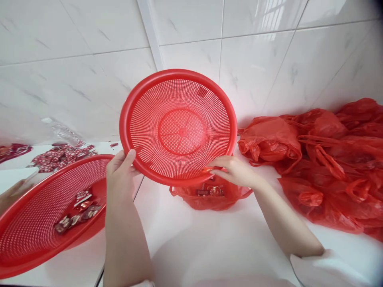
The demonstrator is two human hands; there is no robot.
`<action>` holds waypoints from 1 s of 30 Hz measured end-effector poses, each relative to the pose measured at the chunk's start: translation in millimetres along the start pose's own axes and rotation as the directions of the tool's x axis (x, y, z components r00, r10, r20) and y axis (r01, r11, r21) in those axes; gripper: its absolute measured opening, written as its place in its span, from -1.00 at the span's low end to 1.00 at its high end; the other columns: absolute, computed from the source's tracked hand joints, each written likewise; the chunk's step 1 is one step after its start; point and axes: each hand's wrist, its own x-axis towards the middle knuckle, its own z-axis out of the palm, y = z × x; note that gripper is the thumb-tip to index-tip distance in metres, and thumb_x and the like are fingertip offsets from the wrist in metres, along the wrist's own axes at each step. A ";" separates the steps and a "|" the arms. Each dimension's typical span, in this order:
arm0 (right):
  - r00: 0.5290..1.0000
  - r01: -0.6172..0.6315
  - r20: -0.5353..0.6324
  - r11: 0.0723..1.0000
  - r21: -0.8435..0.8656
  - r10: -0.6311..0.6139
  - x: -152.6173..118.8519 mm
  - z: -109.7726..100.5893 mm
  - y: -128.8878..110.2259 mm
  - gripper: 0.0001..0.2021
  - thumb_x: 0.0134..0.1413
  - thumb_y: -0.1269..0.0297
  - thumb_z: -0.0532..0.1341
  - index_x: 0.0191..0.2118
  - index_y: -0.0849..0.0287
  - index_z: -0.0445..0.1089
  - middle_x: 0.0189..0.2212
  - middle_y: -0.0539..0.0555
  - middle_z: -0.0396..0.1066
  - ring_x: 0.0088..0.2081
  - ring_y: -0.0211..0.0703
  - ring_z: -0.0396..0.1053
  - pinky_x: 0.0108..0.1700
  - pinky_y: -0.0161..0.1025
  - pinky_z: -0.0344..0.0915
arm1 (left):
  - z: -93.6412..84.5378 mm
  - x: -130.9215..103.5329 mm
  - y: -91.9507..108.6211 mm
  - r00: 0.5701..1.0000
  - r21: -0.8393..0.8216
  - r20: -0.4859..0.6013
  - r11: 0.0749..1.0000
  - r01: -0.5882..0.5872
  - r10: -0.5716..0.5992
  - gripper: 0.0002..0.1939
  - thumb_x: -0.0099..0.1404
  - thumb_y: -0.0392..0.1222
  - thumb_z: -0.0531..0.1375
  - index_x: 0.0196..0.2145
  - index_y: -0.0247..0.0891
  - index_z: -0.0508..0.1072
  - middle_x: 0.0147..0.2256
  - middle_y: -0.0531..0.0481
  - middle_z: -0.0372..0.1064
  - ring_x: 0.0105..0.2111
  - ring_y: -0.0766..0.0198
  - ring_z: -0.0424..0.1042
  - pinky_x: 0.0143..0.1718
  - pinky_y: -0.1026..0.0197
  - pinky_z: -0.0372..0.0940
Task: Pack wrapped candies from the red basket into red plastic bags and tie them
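A red mesh plastic basket [182, 131] is tilted up in front of me, its inside facing me and bare apart from what my right hand has at the lower edge. My left hand [122, 167] grips its left rim, thumb over the edge. At the lower right rim, my right hand [235, 169] has its fingers reaching inside, closed on a small shiny red-orange packet [208, 169]. Below the basket lies an open red plastic bag [209, 201] with small dark red and gold packets [216, 191] in it, partly hidden by the basket.
On the left stands a second red basket [32, 217] holding several small wrapped packets [74, 218]. Behind it are a pile of red patterned packets [62, 156] and a clear plastic bottle [67, 133]. Another person's hand [12, 193] shows at the left edge. Filled red bags [329, 159] are heaped on the right.
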 end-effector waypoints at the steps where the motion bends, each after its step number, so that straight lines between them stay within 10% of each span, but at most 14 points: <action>1: 0.999 -0.006 -0.038 1.000 0.007 0.006 -1.1 -2.7 -1.6 -0.75 0.28 0.28 0.06 -0.08 0.13 0.46 -0.22 0.09 0.51 -0.23 -0.16 0.43 -0.15 -0.20 0.33 | -2.8 2.1 -0.2 0.999 0.003 -0.036 1.000 0.006 -0.006 -0.78 0.13 -0.10 0.29 -0.29 -0.26 0.49 -0.39 0.08 0.48 -0.48 0.36 0.42 -0.52 0.34 0.38; 10: 0.976 -0.167 -0.146 0.985 -0.029 0.161 -11.8 -21.1 -1.2 -0.72 0.27 0.25 0.05 -0.03 0.10 0.44 -0.11 0.10 0.49 -0.15 -0.07 0.44 -0.10 -0.16 0.34 | -28.6 12.1 5.9 0.910 0.115 -0.373 0.964 0.238 -0.180 -0.83 0.12 -0.20 0.27 -0.32 -0.31 0.41 -0.45 0.07 0.41 -0.54 0.38 0.41 -0.56 0.36 0.37; 22: 0.922 -0.296 0.211 0.942 -0.160 0.326 -11.5 -8.5 5.0 -0.75 0.20 0.33 0.03 -0.19 0.08 0.47 -0.32 0.07 0.50 -0.37 -0.12 0.42 -0.38 -0.26 0.20 | -25.1 30.6 -23.0 0.916 0.168 -0.235 0.915 0.367 -0.324 -0.97 0.19 -0.32 0.17 -0.38 -0.33 0.36 -0.61 0.10 0.31 -0.48 0.21 0.50 -0.58 0.31 0.32; 30: 0.810 -0.321 0.397 0.892 -0.318 0.433 -2.2 6.9 -0.8 -0.86 0.11 0.38 0.06 -0.33 0.16 0.37 -0.44 0.03 0.40 -0.49 -0.23 0.29 -0.48 -0.31 0.05 | -30.1 45.0 -55.9 0.929 0.270 -0.209 0.894 0.356 -0.307 -0.84 0.31 -0.28 0.06 -0.25 -0.43 0.38 -0.28 -0.21 0.46 -0.42 0.18 0.52 -0.33 0.05 0.47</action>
